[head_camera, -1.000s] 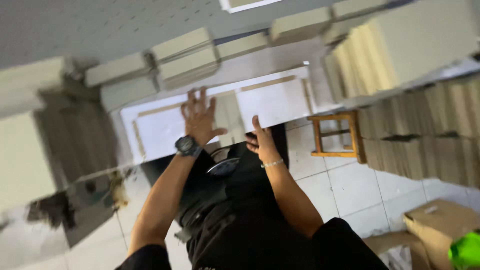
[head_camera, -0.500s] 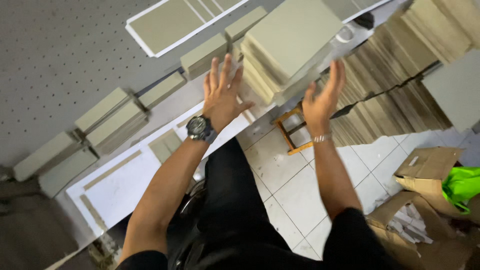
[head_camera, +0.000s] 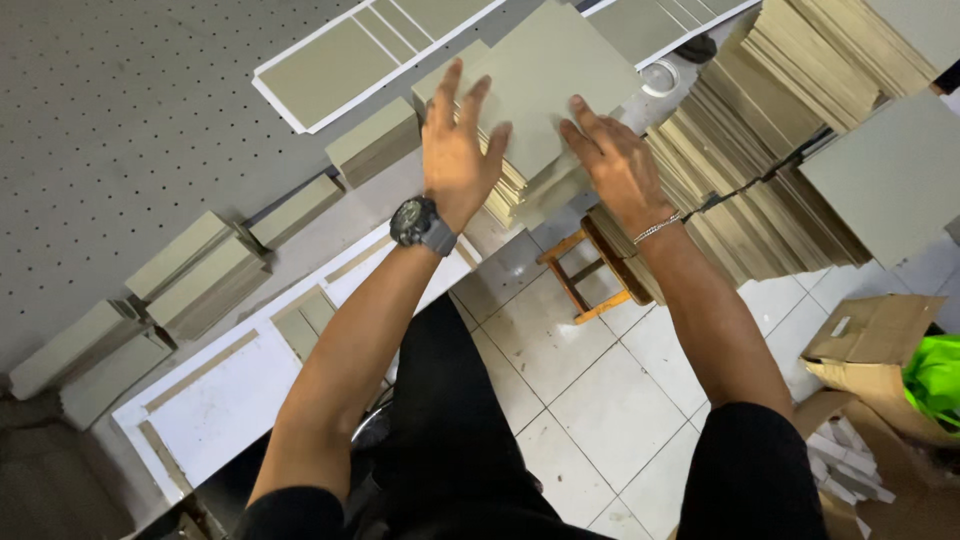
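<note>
My left hand (head_camera: 458, 150), with a dark watch on the wrist, lies flat with fingers spread on a stack of grey-green board sheets (head_camera: 553, 70) at the edge of a perforated grey table (head_camera: 130, 110). My right hand (head_camera: 612, 165), with a thin bracelet on the wrist, presses its fingers against the stack's near right side. The top sheet sits slightly askew on the sheets below. Neither hand is closed around anything.
Small stacks of cut board (head_camera: 375, 140) line the table edge. A white sheet with cut-outs (head_camera: 370, 50) lies on the table; another (head_camera: 230, 390) hangs lower left. Tall board piles (head_camera: 790, 130) stand right, above a wooden stool (head_camera: 590, 270). Cardboard boxes (head_camera: 870, 340) sit on the tiled floor.
The view has swung from the floor and lower sheet up to the table. Both hands came down from raised and apart onto the stack of sheets.
</note>
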